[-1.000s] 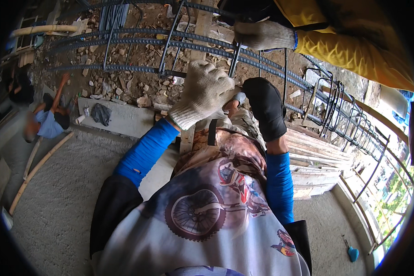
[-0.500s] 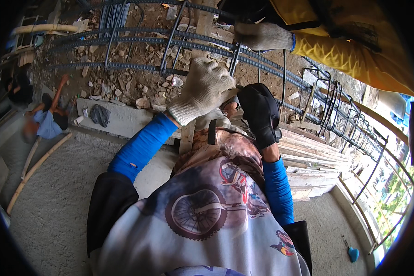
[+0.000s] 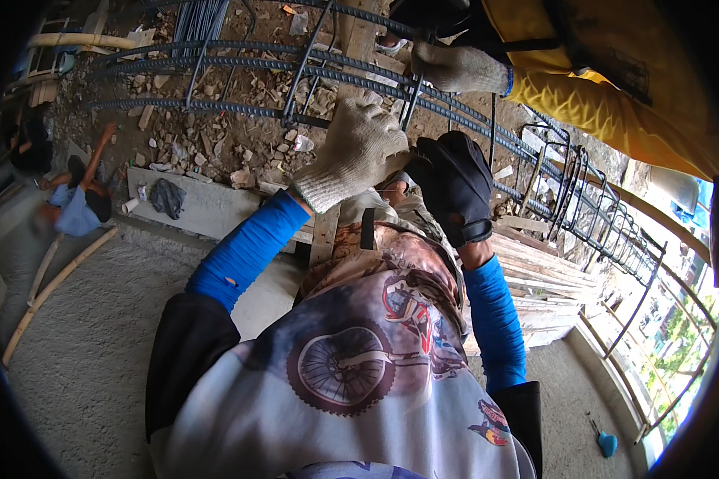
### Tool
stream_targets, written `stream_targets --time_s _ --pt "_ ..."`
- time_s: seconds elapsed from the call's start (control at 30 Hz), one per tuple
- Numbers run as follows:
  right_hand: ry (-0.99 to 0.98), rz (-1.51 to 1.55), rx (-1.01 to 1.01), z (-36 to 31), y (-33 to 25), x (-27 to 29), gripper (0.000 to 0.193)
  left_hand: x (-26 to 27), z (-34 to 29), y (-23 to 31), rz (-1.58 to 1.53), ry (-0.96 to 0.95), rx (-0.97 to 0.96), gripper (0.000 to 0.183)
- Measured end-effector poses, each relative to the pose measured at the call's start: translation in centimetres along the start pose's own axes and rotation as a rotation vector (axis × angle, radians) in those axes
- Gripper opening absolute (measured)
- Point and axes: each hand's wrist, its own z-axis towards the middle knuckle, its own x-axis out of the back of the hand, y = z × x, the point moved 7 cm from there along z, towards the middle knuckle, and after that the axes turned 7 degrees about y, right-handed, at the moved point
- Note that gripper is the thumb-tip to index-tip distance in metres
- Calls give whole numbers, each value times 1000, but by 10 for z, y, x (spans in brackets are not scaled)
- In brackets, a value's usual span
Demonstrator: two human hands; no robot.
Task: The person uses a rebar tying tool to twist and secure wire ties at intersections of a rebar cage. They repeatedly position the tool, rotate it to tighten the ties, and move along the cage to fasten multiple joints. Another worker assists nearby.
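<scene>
A cage of ribbed steel rebar (image 3: 256,67) with square stirrups (image 3: 300,60) runs across in front of me. My left hand (image 3: 358,152), in a cream knitted glove, is closed around the near rebar beside a stirrup corner. Close by on its right, my right hand (image 3: 458,182) wears a black glove. Its fingers are bent and pressed together at the same joint, almost touching the left fingertips. Whatever they pinch is hidden by the glove.
A co-worker's gloved hand (image 3: 465,69), with a yellow sleeve (image 3: 591,112), rests on the far bars. Stacked planks (image 3: 535,275) lie right of my legs. Another person (image 3: 84,195) is at the left, near bamboo poles (image 3: 56,291). Rubble (image 3: 208,144) covers the ground under the cage.
My right hand has turned at the wrist and shifted slightly right, showing more of the glove's back. My left hand stays nearly in place. The view has shifted slightly.
</scene>
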Motion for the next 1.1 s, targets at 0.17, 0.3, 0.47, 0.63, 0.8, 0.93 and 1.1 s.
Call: stream_targets --time_s 0.17,0.3,0.47,0.63,0.8,0.93,1.1 --pt "37 214 -33 -5 5 6 29 -4 -1 -3 -9 -65 34 28" --pt "160 288 -172 -33 25 31 29 3 -2 3 -4 52 -17 26" --pt "539 777 -724 -117 123 63 26 0 0 5 -4 29 -13 22" --pt "504 222 -748 -190 227 116 32 -2 3 3 -14 -34 43 21" --pt "714 478 -971 -254 283 117 29 -2 2 6 -5 -28 10 19" --pt "352 -700 -613 -236 259 138 37 -3 3 5 -15 -15 18 21" --pt "418 -422 -821 -221 301 158 49 -4 2 6 -9 7 6 21"
